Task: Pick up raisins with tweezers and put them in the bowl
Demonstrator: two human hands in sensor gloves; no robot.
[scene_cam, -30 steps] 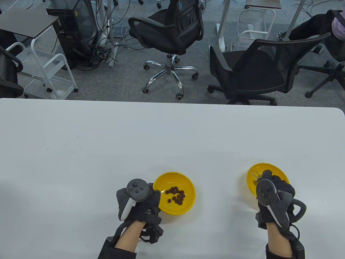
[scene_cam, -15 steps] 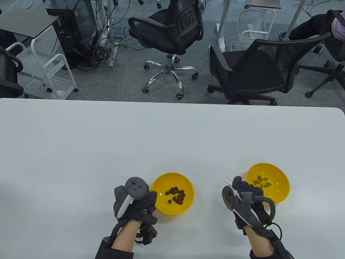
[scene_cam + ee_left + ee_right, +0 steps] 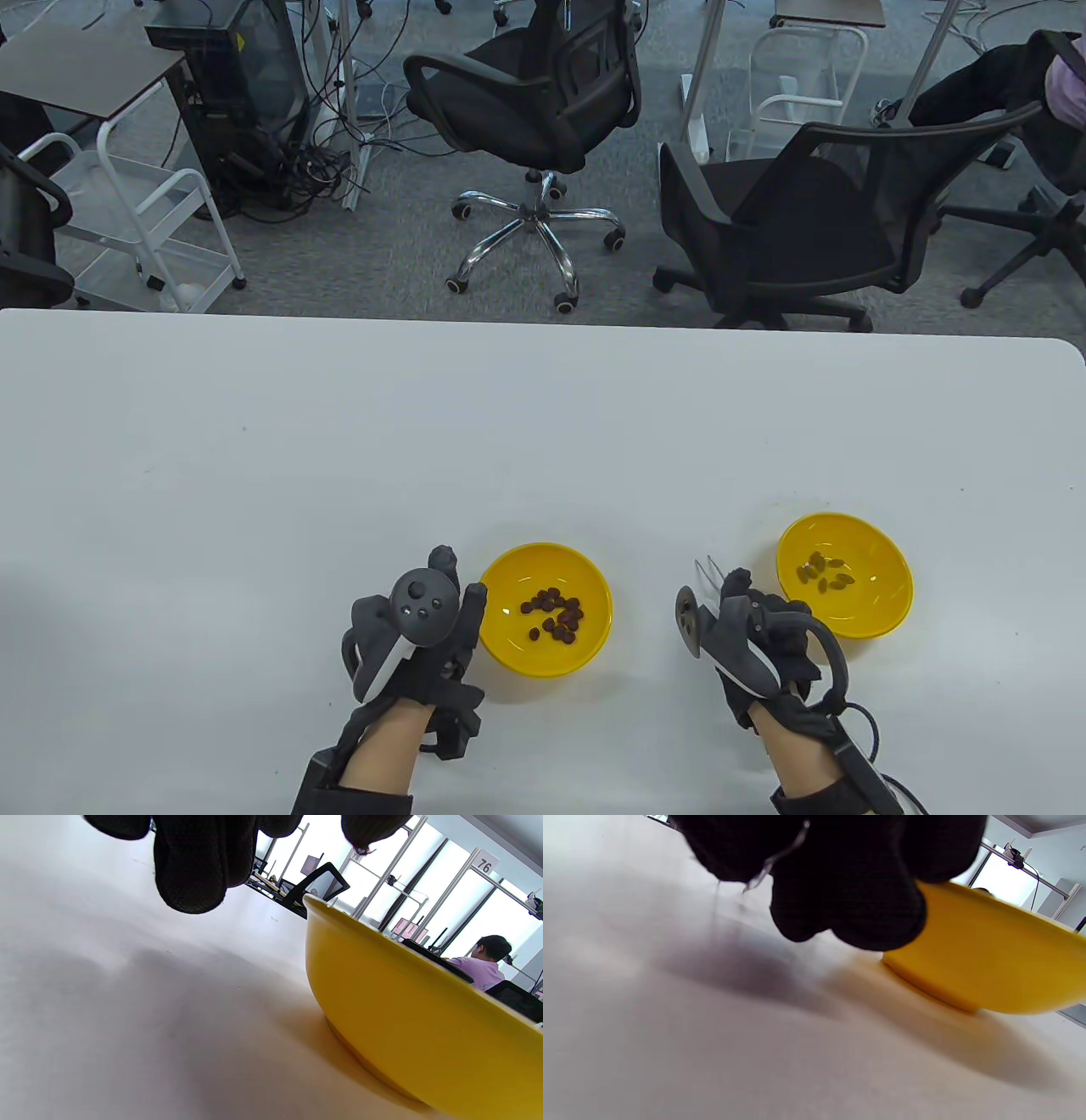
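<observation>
A yellow bowl near the table's front middle holds several dark raisins. A second yellow bowl to the right holds several golden raisins. My right hand holds metal tweezers between the two bowls, left of the right bowl; the tips point away and look empty. In the right wrist view the tweezers show under the fingers, beside that bowl. My left hand is next to the left bowl's rim with fingers spread, holding nothing. The left wrist view shows that bowl's wall.
The white table stretches wide behind and left of the bowls. Its far edge borders a floor with office chairs and carts.
My right hand drew the tweezers out of the right bowl and moved left, into the gap between the bowls. My left hand let go of the left bowl's rim and spread its fingers.
</observation>
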